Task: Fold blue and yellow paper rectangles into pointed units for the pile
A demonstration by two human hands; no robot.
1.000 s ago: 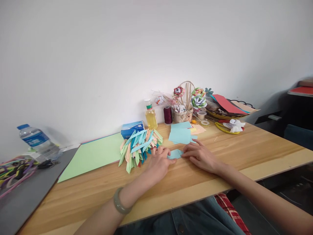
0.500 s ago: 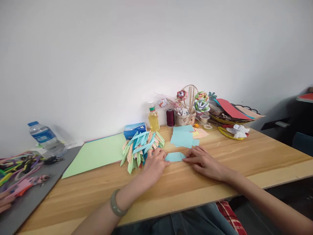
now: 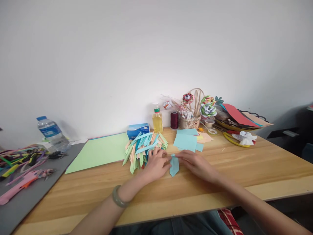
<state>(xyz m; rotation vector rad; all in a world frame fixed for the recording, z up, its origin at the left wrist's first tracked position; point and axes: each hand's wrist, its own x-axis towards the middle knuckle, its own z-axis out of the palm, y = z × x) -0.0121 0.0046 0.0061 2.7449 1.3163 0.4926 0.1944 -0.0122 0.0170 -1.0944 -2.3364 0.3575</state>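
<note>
A small light-blue folded paper (image 3: 174, 167) lies on the wooden table, its pointed end toward me. My left hand (image 3: 157, 164) is at its upper left edge with the fingers curled, and a bangle is on that wrist. My right hand (image 3: 198, 165) grips the upper right edge, fingertips close together near the far end. Just beyond my left hand is a heap of folded paper strips (image 3: 143, 147) in green, blue and peach. Flat blue paper pieces (image 3: 186, 141) lie beyond my right hand.
Along the wall stand a blue packet (image 3: 138, 129), a yellow liquid bottle (image 3: 157, 122), a thread spool (image 3: 174, 120) and a basket (image 3: 190, 123) with paper flowers. Green sheets (image 3: 97, 153) lie left. A pink glue gun (image 3: 23, 183) and water bottle (image 3: 52, 133) are farther left.
The blue paper has turned from lying sideways to pointing toward me, and my hands have come closer together. Another person's hand at the left edge has left the view.
</note>
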